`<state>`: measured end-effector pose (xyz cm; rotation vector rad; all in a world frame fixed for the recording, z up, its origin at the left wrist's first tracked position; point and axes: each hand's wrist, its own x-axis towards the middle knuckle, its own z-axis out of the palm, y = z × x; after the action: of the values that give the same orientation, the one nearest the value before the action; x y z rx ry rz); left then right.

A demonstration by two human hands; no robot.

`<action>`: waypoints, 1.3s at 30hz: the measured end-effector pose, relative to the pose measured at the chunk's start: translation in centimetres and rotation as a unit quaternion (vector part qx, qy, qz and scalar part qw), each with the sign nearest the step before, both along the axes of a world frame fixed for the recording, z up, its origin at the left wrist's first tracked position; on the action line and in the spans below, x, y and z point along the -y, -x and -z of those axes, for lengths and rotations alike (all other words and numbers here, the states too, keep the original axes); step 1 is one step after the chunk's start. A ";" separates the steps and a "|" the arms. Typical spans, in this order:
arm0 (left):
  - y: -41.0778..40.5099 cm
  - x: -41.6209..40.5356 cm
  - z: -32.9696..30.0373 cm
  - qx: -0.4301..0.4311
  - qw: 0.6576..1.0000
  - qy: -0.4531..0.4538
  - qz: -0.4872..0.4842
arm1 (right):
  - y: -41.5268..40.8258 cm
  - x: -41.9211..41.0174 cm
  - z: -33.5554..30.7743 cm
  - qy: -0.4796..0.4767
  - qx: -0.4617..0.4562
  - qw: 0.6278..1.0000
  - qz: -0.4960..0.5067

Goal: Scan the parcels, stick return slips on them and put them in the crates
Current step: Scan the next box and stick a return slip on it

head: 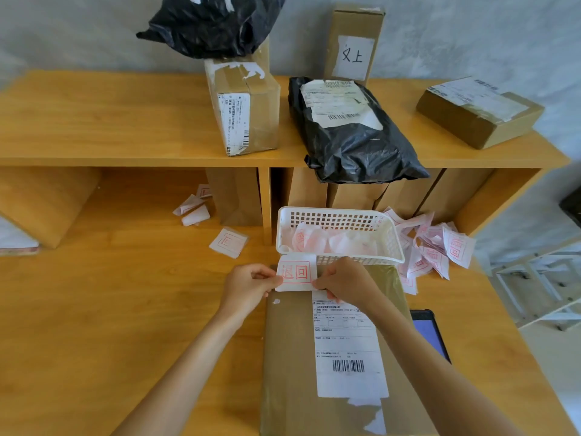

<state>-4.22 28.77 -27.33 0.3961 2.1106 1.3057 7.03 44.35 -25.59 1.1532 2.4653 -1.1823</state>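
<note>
A long brown cardboard parcel [292, 357] with a white barcode label lies on the desk in front of me. Over its far end I hold a white return slip [295, 272] with red stamped characters. My left hand [248, 286] pinches the slip's left edge. My right hand [345, 281] pinches its right edge, just above the parcel's label. A white plastic basket [339, 215] with more slips stands right behind the parcel.
On the raised shelf [125, 127] stand a taped box [251, 105], two black bag parcels [352, 133], an upright box [353, 42] and a flat box [478, 111]. Loose slips [437, 243] lie right of the basket. A tablet [429, 333] lies beside the parcel.
</note>
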 end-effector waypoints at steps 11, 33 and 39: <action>-0.4 0.7 0.7 -0.093 0.993 0.064 0.033 | -0.1 0.7 0.4 -0.052 0.045 0.997 -0.039; 0.9 -1.4 2.6 0.057 0.998 0.034 -0.021 | 0.2 0.0 0.4 -0.095 0.069 0.989 -0.090; 0.9 -1.8 3.4 0.043 0.998 0.032 -0.038 | 1.0 -0.7 0.3 -0.031 0.069 0.997 0.005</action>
<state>-5.07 30.60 -30.69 0.2310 2.1075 1.2723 6.07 45.02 -25.91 1.2217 2.4104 -0.9976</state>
